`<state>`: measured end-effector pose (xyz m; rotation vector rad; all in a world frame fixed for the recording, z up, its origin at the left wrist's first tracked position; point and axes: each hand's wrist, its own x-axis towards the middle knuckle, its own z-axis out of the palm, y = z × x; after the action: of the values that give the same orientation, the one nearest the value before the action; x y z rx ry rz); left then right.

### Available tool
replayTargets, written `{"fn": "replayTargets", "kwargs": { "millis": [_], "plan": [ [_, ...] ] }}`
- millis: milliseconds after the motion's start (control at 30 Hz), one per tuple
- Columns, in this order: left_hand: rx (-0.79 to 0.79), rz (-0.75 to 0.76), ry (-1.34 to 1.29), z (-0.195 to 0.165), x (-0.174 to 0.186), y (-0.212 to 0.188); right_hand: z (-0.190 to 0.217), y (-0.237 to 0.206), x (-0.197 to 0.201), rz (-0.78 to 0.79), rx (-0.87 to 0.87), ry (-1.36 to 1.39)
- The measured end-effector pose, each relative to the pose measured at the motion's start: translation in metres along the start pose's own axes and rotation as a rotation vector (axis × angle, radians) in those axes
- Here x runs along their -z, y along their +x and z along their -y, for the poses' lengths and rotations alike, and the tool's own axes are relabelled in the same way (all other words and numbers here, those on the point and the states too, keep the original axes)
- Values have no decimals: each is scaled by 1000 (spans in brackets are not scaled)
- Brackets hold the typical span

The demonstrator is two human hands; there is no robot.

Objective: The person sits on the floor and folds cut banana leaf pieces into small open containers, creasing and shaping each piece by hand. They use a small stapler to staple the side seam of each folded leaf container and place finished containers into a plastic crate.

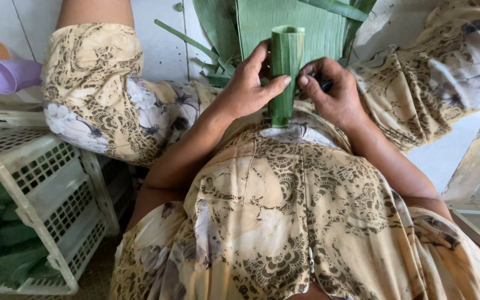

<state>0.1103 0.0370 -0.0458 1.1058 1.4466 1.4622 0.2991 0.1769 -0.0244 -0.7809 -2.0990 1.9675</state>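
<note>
Over white tiled floor (162, 50): left hand (248, 83), right hand (334, 91) clamped on leaf tube (285, 66); plastic crate (40, 183) alongside.

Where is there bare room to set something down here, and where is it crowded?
Bare tiled floor shows between the knee and the green leaves, and pale floor right of the lap. It is crowded at the left: the white plastic crate is full, and both hands, left hand, right hand, hold the folded leaf.

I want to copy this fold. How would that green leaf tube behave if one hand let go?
The leaf tube looks thin and light, so it is probably floppy. Both the left hand and the right hand pinch it, suggesting it would spring open. Its glossy surface may feel slippery.
</note>
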Motion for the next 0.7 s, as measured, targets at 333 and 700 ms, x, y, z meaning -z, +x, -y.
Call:
{"fn": "replayTargets", "kwargs": {
  "millis": [333, 700],
  "plan": [
    [147, -79, -96, 24, -9, 0, -15, 25, 5, 77, -136, 239],
    [-228, -135, 299, 12, -11, -37, -21, 10, -30, -61, -74, -63]
  ]
}}
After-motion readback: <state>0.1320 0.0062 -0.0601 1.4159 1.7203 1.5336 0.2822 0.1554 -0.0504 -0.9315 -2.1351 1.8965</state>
